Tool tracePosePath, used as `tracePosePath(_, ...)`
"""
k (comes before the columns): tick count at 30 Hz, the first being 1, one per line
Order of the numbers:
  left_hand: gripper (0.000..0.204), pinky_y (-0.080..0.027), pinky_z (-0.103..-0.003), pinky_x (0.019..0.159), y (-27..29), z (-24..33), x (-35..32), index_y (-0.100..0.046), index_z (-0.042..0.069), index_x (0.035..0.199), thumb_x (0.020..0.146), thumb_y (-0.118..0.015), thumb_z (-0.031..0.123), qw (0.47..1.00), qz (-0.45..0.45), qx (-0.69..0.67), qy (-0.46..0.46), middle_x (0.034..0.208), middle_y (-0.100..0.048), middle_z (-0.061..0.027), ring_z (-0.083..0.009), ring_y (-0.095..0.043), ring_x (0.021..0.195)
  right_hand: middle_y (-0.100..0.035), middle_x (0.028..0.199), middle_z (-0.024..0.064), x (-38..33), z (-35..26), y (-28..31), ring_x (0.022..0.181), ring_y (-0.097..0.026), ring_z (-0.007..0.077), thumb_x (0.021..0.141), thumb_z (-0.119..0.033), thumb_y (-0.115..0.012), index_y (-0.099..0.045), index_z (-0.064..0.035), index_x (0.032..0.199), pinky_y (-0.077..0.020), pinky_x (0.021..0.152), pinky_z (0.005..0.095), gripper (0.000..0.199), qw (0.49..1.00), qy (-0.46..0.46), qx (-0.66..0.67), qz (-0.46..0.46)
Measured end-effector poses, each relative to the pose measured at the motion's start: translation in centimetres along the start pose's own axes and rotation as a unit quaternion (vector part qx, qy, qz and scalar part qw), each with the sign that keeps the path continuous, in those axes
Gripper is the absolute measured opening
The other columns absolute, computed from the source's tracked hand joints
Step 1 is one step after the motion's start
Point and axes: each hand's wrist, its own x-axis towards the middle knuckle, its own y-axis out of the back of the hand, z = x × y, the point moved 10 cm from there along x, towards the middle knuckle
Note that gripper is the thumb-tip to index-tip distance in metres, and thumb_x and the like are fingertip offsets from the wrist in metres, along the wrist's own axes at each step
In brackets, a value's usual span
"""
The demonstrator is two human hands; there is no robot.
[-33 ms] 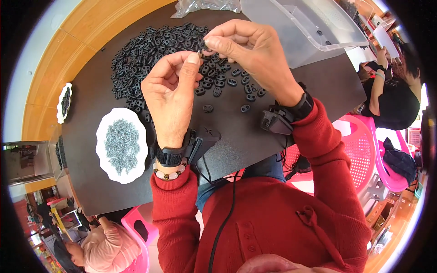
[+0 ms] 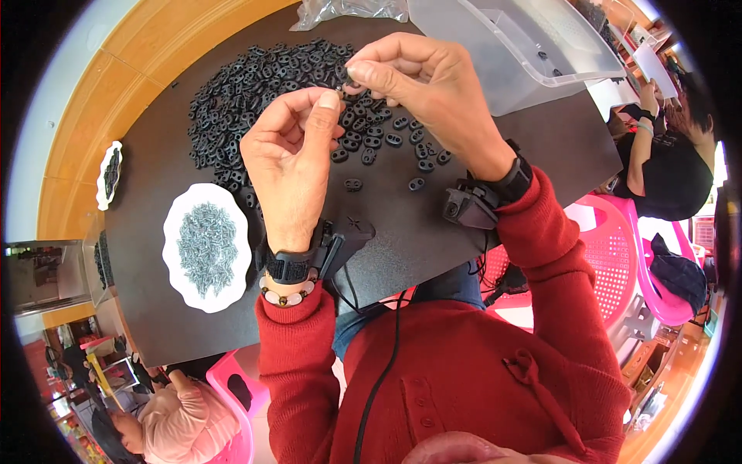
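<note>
Across the dark table [image 2: 143, 309] spreads a heap of black pieces [image 2: 270, 85], many showing 2 holes, with several loose ones toward the near right. At the left, a white dish [image 2: 209, 192] holds small grey bits [image 2: 207, 249]. Above the heap, the left hand [image 2: 290, 151] pinches a tiny part [image 2: 340, 92] between thumb and forefinger. Just beside it, the right hand [image 2: 433, 85] has thumb and forefinger drawn close together; whether they grip anything, I cannot tell. Farther right stands a clear box [image 2: 471, 54].
</note>
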Motion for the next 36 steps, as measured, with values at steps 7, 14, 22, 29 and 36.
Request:
tracePosePath(7,0.02,-0.05,-0.024,0.073,-0.4,-0.5,0.1,-0.079,0.002,0.111,0.104,-0.077,0.021,1.0,-0.006,-0.001,-0.003,0.098,-0.078,-0.0032,-0.0079,-0.064,0.08,-0.081,0.1,0.005,0.0,0.2,0.4,0.094,-0.074,0.0095,0.103,-0.015,-0.078,-0.079,0.0017,0.112,-0.06,0.084,0.0253,0.019,0.999,0.022,-0.027,0.024)
tracePosePath(14,0.019,-0.049,-0.024,0.072,-0.3,-0.8,0.2,-0.079,0.002,0.11,0.105,-0.077,0.02,1.0,-0.002,0.011,0.004,0.097,-0.077,-0.0028,-0.0077,-0.064,0.079,-0.081,0.103,0.007,-0.1,-0.2,0.2,0.094,-0.076,0.0106,0.102,-0.007,-0.078,-0.08,0.003,0.112,-0.0622,0.085,0.0248,0.015,0.998,0.05,-0.031,0.029)
tracePosePath(22,0.019,-0.05,-0.024,0.072,-0.3,-0.8,0.1,-0.079,0.002,0.109,0.104,-0.077,0.021,1.0,0.004,0.016,0.008,0.097,-0.078,-0.0029,-0.0076,-0.064,0.079,-0.081,0.1,0.0052,-0.1,-0.2,0.4,0.092,-0.074,0.0084,0.101,-0.008,-0.079,-0.081,0.0017,0.109,-0.0613,0.083,0.0244,0.013,0.996,0.055,-0.066,0.035)
tracePosePath(29,0.019,-0.05,-0.024,0.072,-0.3,-0.9,0.0,-0.079,0.002,0.109,0.104,-0.077,0.021,1.0,0.0,0.012,0.01,0.097,-0.078,-0.0027,-0.0075,-0.064,0.079,-0.081,0.097,0.0032,-0.3,-0.5,0.2,0.09,-0.074,0.0064,0.101,-0.01,-0.08,-0.081,0.0009,0.109,-0.0589,0.079,0.0222,0.014,0.993,0.064,-0.088,0.038)
tracePosePath(36,0.018,-0.05,-0.024,0.072,-0.2,-1.1,0.1,-0.079,0.002,0.109,0.104,-0.076,0.019,1.0,-0.004,0.02,0.012,0.097,-0.078,-0.003,-0.0078,-0.065,0.079,-0.079,0.089,-0.0022,-0.7,-1.5,0.0,0.072,-0.059,0.0007,0.098,-0.01,-0.082,-0.083,-0.0028,0.105,-0.0463,0.063,0.0202,0.01,0.981,0.115,-0.146,0.054)
